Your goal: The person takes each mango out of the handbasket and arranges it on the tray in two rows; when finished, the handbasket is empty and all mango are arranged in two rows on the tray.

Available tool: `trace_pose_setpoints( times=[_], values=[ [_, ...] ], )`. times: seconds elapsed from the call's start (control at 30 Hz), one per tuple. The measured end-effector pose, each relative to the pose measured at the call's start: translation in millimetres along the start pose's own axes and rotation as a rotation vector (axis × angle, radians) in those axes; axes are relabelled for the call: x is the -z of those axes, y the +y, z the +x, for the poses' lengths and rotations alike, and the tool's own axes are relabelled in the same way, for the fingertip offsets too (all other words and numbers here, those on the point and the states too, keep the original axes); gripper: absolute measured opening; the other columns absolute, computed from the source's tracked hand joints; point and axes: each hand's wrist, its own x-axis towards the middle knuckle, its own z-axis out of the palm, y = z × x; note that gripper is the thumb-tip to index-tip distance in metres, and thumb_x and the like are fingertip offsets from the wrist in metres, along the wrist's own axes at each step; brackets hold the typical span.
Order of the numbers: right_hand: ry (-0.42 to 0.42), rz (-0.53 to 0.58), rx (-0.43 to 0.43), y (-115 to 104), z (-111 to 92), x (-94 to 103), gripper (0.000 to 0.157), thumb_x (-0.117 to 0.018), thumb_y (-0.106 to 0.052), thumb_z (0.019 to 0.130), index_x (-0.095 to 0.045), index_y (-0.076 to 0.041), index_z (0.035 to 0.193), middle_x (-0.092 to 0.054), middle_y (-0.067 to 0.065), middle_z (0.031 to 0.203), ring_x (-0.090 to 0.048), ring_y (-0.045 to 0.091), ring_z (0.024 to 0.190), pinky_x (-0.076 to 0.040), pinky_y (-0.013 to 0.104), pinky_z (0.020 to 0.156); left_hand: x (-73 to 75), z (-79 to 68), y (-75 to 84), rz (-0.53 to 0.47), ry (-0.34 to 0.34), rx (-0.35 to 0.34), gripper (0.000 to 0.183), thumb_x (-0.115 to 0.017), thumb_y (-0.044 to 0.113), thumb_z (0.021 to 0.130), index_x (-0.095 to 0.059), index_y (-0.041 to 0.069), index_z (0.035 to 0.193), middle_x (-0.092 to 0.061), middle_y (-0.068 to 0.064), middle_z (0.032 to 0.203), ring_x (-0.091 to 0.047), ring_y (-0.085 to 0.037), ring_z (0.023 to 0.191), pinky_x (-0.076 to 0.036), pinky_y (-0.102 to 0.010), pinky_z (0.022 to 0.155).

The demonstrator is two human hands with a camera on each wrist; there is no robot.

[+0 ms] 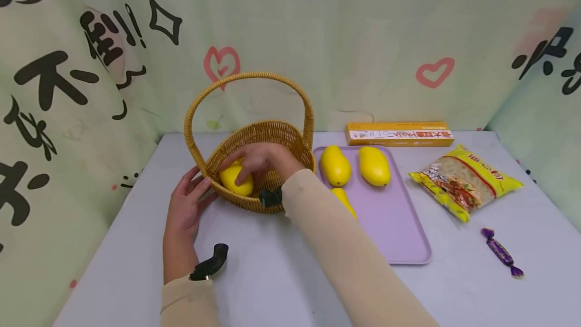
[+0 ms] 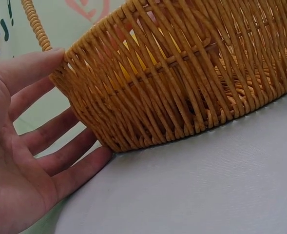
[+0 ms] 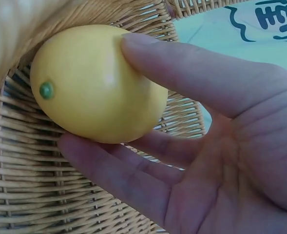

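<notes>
My right hand [image 1: 263, 159] reaches into a wicker basket [image 1: 290, 132] with a tall arched handle. It holds a yellow mango [image 3: 99, 83] against the basket's inner left side, thumb on one face and fingers on the other. A small green stem tip shows on the fruit. My left hand [image 2: 24, 146] touches the outer left end of the basket, thumb by the rim and fingers stretched out along the side. On a purple tray [image 1: 390, 231] to the right lie more mangoes [image 1: 374, 165], one partly hidden by my right sleeve.
Behind the tray stands an orange pasta box [image 1: 399, 134]. A yellow food packet [image 1: 467, 180] lies to its right, with a purple-wrapped candy [image 1: 499, 251] nearer the front. A printed curtain [image 1: 363, 39] closes off the white table [image 1: 263, 276] at the back and sides.
</notes>
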Motion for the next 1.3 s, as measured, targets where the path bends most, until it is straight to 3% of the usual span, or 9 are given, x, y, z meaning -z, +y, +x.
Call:
trace_pose_setpoints(
  times=[0.3, 0.47, 0.8, 1.1, 1.3],
  values=[
    [0.069, -0.074, 0.064, 6, -13, 6.9, 0.054, -0.071, -0.009, 0.096, -0.061, -0.030, 0.145, -0.043, 0.003, 0.156, -0.052, 0.024, 0.128, -0.059, 0.040, 0.099, -0.3, -2.1, 1.6, -0.013, -0.025, -0.002, 0.057, -0.065, 0.022, 0.103, -0.045, 0.031, 0.157, -0.044, -0.006, 0.158, -0.056, -0.019, 0.131, -0.049, -0.040, 0.114],
    [0.077, -0.061, 0.095, 6, -26, 7.4, 0.054, -0.071, -0.009, 0.097, -0.061, -0.029, 0.145, -0.044, 0.003, 0.154, -0.051, 0.025, 0.128, -0.060, 0.039, 0.098, 0.8, -4.2, -0.6, -0.007, -0.024, -0.001, 0.058, -0.065, 0.024, 0.103, -0.044, 0.031, 0.157, -0.044, -0.005, 0.158, -0.057, -0.017, 0.129, -0.049, -0.040, 0.114],
    [0.168, -0.145, 0.158, 4, -61, 15.4, 0.054, -0.074, -0.016, 0.096, -0.062, -0.035, 0.144, -0.052, 0.007, 0.145, -0.056, 0.025, 0.122, -0.063, 0.031, 0.086, -0.6, -2.1, 0.9, 0.004, -0.019, -0.008, 0.059, -0.067, 0.025, 0.102, -0.046, 0.031, 0.156, -0.046, -0.005, 0.156, -0.058, -0.013, 0.125, -0.053, -0.035, 0.109],
    [0.217, -0.104, 0.185, 6, -86, 16.4, 0.054, -0.075, -0.016, 0.095, -0.061, -0.034, 0.145, -0.052, 0.006, 0.146, -0.058, 0.025, 0.118, -0.063, 0.032, 0.086, -0.3, -3.3, 2.3, 0.005, -0.008, -0.002, 0.057, -0.065, 0.025, 0.103, -0.046, 0.033, 0.156, -0.046, -0.003, 0.156, -0.056, -0.017, 0.133, -0.053, -0.033, 0.108],
    [0.224, -0.093, 0.202, 8, -102, 17.0, 0.055, -0.074, -0.015, 0.095, -0.061, -0.033, 0.145, -0.050, 0.005, 0.148, -0.059, 0.025, 0.116, -0.062, 0.041, 0.093, -2.0, -4.6, 1.8, 0.001, -0.011, 0.003, 0.059, -0.066, 0.026, 0.102, -0.045, 0.032, 0.156, -0.046, -0.003, 0.157, -0.055, -0.018, 0.134, -0.054, -0.032, 0.107]
  ],
)
